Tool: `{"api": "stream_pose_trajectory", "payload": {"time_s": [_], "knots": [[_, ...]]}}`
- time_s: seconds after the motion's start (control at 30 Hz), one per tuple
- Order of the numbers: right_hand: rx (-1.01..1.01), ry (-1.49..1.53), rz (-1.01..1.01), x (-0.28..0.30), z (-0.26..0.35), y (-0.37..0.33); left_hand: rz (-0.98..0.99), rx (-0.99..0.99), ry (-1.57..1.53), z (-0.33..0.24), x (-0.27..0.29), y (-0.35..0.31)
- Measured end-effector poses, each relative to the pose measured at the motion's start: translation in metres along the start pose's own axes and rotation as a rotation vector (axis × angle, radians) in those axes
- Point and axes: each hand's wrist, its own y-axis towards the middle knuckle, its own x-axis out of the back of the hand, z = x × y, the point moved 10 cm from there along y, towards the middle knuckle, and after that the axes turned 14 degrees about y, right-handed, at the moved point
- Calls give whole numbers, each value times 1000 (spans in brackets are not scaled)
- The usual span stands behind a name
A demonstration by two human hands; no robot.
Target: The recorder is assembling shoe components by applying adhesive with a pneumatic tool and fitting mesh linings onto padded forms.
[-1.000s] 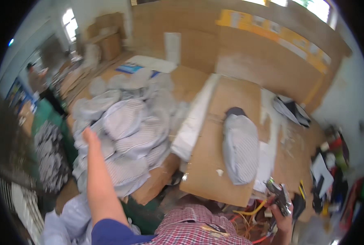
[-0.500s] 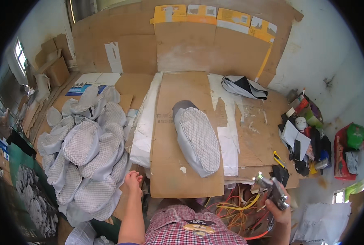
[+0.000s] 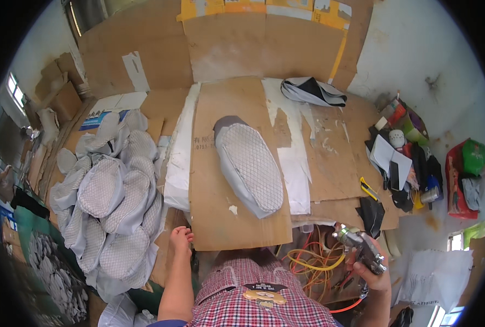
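Note:
A spray gun of shiny metal is gripped in my right hand, with an orange hose leading from its lower end. Its nozzle points left toward the cardboard. My left hand is beside the near left corner of the cardboard sheet, fingers loosely curled and holding nothing. On that sheet lies one grey fabric shoe upper, its pale sole side with a criss-cross grid facing up. Neither hand touches it. A heap of similar uppers covers the table on the left.
A black and grey fabric piece lies at the back right. A yellow cutter knife sits near a cluttered pile against the right wall. Tangled hoses hang below the front edge. Upright cardboard backs the table.
The view has shifted, so the table appears higher and a little to the left. The spray gun has turned slightly in my right hand. The upper stays on the cardboard.

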Motion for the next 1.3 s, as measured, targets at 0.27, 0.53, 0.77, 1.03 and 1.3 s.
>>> {"api": "stream_pose_trajectory", "payload": {"time_s": [0.27, 0.53, 0.77, 1.03, 1.3], "knots": [[-24, -21, 7, 2, 0, -39, 30, 32, 39, 18, 4, -3], [-15, -52, -35, 3, -4, -60, 93, 5, 113, 12, -12, -18], [-29, 67, 2, 3, -8, -48, 472, -201, 305, -11, -164, -56], [220, -367, -53, 49, -39, 77, 397, 378, -38, 27, -273, -87], [621, -988, -135, 25, -100, 220, 436, 394, -364, -6, -266, -119]]}}
